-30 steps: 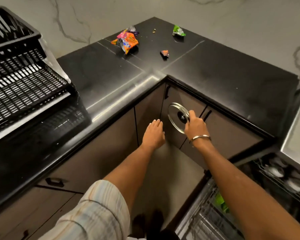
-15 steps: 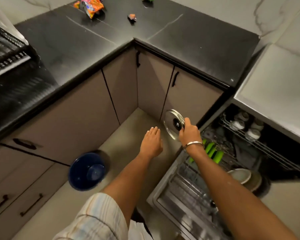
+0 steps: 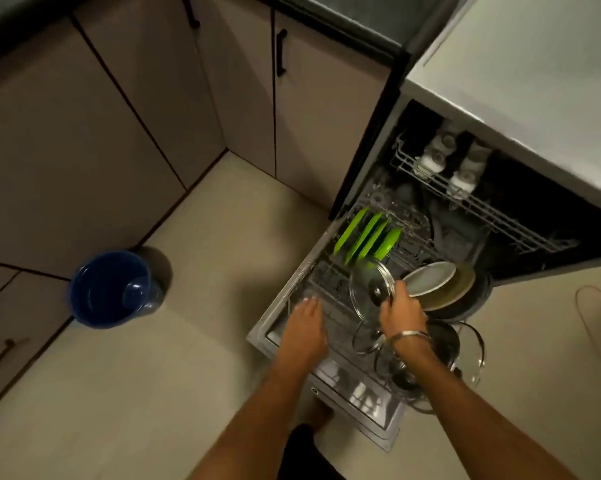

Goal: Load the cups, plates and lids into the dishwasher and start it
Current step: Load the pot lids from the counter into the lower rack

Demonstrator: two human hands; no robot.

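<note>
The plates [image 3: 365, 237] standing in the rack are bright green. Beside them lie a white plate [image 3: 429, 278] and a tan one [image 3: 456, 289]. The lid [image 3: 368, 289] is clear glass with a black knob. The bin [image 3: 112, 289] is deep blue, the cupboards [image 3: 84, 133] grey-brown, the floor [image 3: 153, 393] beige.

bare forearms, silver bangle [image 3: 409, 336], right wrist

My right hand [image 3: 401, 311] holds a lid [image 3: 372, 289] over the lower rack [image 3: 330, 282], plates [image 3: 368, 237] standing behind it, cups [image 3: 444, 157] in the upper rack [image 3: 482, 209], a bucket [image 3: 112, 289] far left
</note>
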